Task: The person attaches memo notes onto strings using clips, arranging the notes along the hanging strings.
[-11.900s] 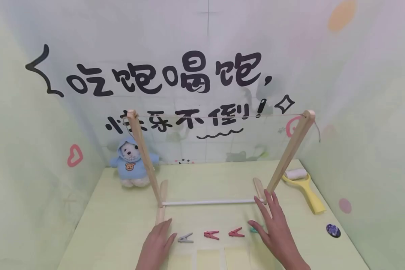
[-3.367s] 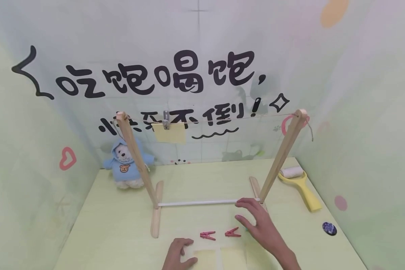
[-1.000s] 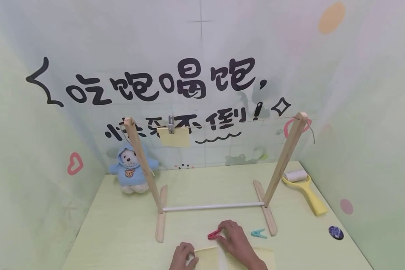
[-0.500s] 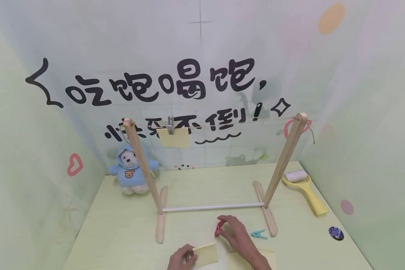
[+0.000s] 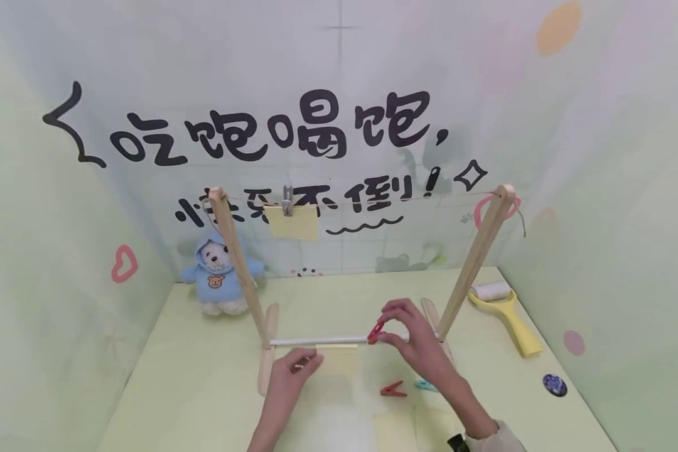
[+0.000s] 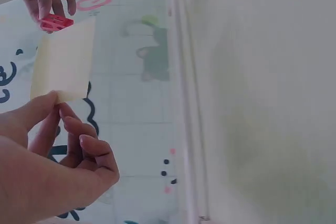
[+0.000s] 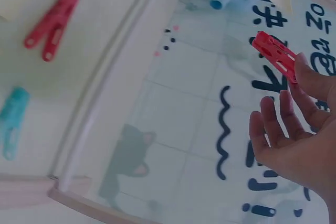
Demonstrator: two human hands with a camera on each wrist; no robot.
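Note:
My left hand (image 5: 289, 380) pinches a pale yellow paper note (image 5: 339, 360) by its left edge, thumb and forefinger on one corner in the left wrist view. To the right, my right hand (image 5: 420, 342) pinches a red clothespin (image 5: 375, 333) by its handle end; in the right wrist view the clothespin (image 7: 275, 55) points away from the fingertips. Clothespin and note are apart in the head view. Behind them, a thin string (image 5: 367, 201) spans two wooden posts. On it, towards the left, a grey clothespin (image 5: 287, 201) holds another yellow note (image 5: 294, 224).
Another red clothespin (image 5: 393, 389) and a teal one (image 5: 425, 385), partly covered by the right arm, lie on the table. Yellow notes (image 5: 394, 432) lie nearer. A white rod (image 5: 316, 341) joins the posts. A plush toy (image 5: 217, 282), yellow-handled roller (image 5: 511, 317) and dark oval (image 5: 555, 385) stand around.
The right hand picked the red clothespin off the table and the left hand lifted a note; both moved forward and up towards the rack. Earlier, the grey clothespin and first note went onto the string.

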